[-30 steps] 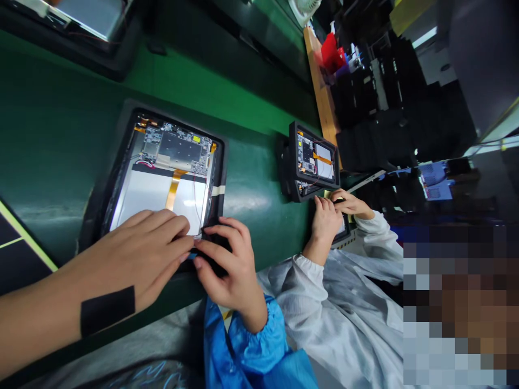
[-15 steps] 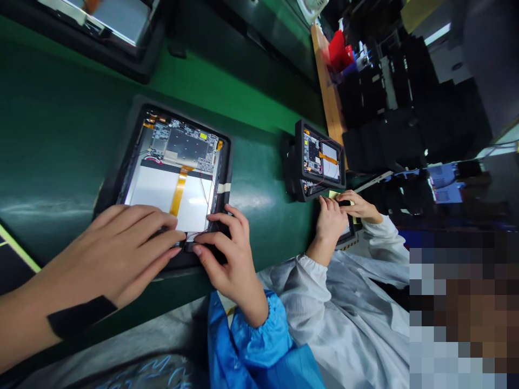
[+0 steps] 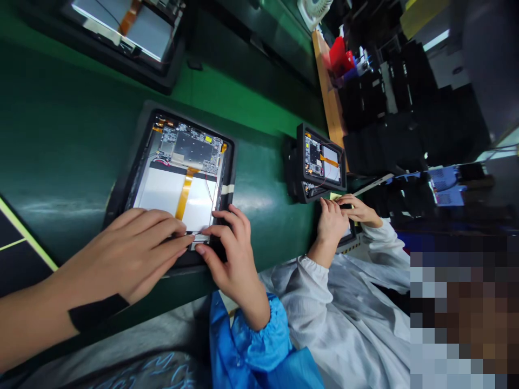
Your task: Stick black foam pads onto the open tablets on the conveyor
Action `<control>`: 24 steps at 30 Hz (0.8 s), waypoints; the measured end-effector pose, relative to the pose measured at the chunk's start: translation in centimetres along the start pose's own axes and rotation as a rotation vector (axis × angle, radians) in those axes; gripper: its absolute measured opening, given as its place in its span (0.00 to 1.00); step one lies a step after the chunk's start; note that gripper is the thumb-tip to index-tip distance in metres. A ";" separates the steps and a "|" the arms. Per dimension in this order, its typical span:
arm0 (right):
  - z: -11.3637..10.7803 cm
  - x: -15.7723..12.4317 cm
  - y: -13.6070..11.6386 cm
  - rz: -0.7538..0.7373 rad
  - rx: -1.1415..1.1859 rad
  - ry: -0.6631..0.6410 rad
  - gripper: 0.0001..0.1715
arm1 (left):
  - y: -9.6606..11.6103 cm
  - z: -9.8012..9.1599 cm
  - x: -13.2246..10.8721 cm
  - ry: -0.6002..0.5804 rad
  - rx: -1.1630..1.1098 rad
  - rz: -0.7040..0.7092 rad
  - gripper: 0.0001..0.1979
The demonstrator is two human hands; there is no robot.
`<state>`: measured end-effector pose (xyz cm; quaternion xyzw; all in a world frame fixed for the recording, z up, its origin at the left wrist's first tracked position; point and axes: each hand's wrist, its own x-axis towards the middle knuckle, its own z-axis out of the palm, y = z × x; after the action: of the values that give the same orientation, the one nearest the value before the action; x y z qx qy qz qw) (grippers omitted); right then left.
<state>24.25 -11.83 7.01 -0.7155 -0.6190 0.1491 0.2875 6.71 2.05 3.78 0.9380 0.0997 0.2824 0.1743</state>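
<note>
An opened tablet (image 3: pixel 162 186) lies in a black padded frame (image 3: pixel 234 162) on the green bench. Its circuit board (image 3: pixel 194 148) is at the far end, with an orange flat cable (image 3: pixel 185 197) running over the silver battery plate (image 3: pixel 203 202). My left hand (image 3: pixel 141 248) lies across the near left part, its fingers close together and their tips at the near edge, hiding what they hold. My right hand (image 3: pixel 233 248) is curled at the near right corner, thumb and index finger around a tiny part I cannot make out. The fingertips of both hands nearly meet.
Another opened tablet (image 3: pixel 156 38) lies at the upper left. Framed tablets (image 3: pixel 322 159) are stacked to the right. A co-worker's hands (image 3: pixel 332 224) work beside that stack. A small fan (image 3: pixel 316 11) and a red container (image 3: pixel 340 56) stand farther back.
The whole view has shifted slightly, so the tablet and my hands appear farther right. My right thumb and index finger are a little farther apart, showing more of the tablet's near edge.
</note>
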 end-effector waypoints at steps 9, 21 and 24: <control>0.3 0.0 0.7 -0.070 0.021 0.031 0.16 | 0.1 1.1 0.2 -0.043 -0.032 -0.112 0.38; 0.1 0.1 0.6 -0.026 0.047 0.020 0.11 | -2.0 -0.6 0.1 -0.270 -0.119 -0.064 0.37; 0.3 0.0 0.6 -0.003 0.051 0.039 0.14 | -0.7 0.7 -0.9 -0.148 -0.020 -0.013 0.35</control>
<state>24.58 -11.85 6.42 -0.7097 -0.6104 0.1504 0.3179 6.26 2.24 2.55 0.9539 0.0896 0.2124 0.1923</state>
